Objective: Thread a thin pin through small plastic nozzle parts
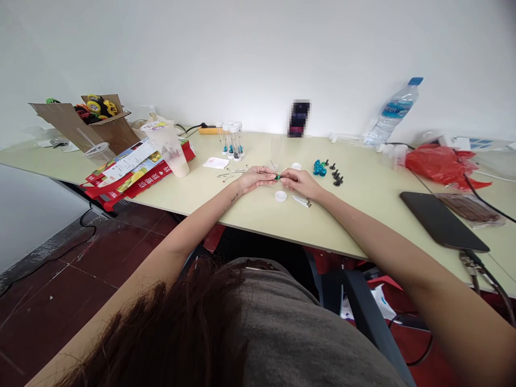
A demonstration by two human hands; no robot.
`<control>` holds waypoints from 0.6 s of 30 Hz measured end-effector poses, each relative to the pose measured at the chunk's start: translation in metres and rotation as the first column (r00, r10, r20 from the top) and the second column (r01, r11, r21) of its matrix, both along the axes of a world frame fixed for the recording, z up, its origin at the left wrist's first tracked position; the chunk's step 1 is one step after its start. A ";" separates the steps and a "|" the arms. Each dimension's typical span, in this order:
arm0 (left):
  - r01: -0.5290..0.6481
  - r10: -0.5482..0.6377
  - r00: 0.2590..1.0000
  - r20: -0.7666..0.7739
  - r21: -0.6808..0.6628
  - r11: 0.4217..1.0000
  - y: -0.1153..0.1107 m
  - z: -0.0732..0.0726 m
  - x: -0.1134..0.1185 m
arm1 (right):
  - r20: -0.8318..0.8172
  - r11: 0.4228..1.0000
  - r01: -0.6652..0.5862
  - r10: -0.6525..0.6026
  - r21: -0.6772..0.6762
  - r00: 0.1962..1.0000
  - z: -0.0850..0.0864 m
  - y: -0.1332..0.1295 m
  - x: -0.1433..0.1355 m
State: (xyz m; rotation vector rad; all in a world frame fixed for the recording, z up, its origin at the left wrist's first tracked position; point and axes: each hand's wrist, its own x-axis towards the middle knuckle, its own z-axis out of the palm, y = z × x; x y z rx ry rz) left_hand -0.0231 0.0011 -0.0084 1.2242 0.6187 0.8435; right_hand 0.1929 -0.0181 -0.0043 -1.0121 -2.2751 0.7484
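Note:
Over the middle of the table, my left hand [257, 180] and my right hand [298, 181] meet at the fingertips. Both pinch a small shiny green piece [277, 177], too small to make out its kind. Just below it lies a white round cap [281, 196], and a second white cap [296, 166] is behind my right hand. A clear tube [276, 150] stands upright beyond my fingers. Several thin metal strips [302, 201] lie under my right wrist. To the right are shiny blue pieces [320, 169] and several black screw-like pieces [337, 177].
Capped clear tubes [233, 141] with blue pieces stand at the back, near a white paper [216, 163]. On the left are a drink cup [171, 148], red packaging [139, 191] and a cardboard box [115, 134]. A water bottle [393, 114], red plastic bag [439, 165] and black tablet-like device [443, 220] occupy the right.

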 end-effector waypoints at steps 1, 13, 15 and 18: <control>0.000 0.000 1.000 0.002 -0.001 1.000 0.000 0.000 0.000 | -0.012 1.000 0.000 0.000 -0.002 1.000 0.000 0.000 0.000; 0.003 -0.003 1.000 0.002 0.008 1.000 0.001 -0.002 -0.001 | -0.018 1.000 -0.004 0.004 0.013 1.000 -0.001 0.001 0.000; 0.002 -0.002 1.000 0.006 0.007 1.000 0.001 -0.001 -0.001 | -0.020 0.999 0.004 -0.004 0.033 1.000 -0.001 0.002 0.000; 0.005 -0.005 1.000 -0.001 0.001 1.000 0.002 -0.001 -0.001 | 0.000 0.999 -0.006 0.006 0.051 1.000 -0.001 0.001 0.000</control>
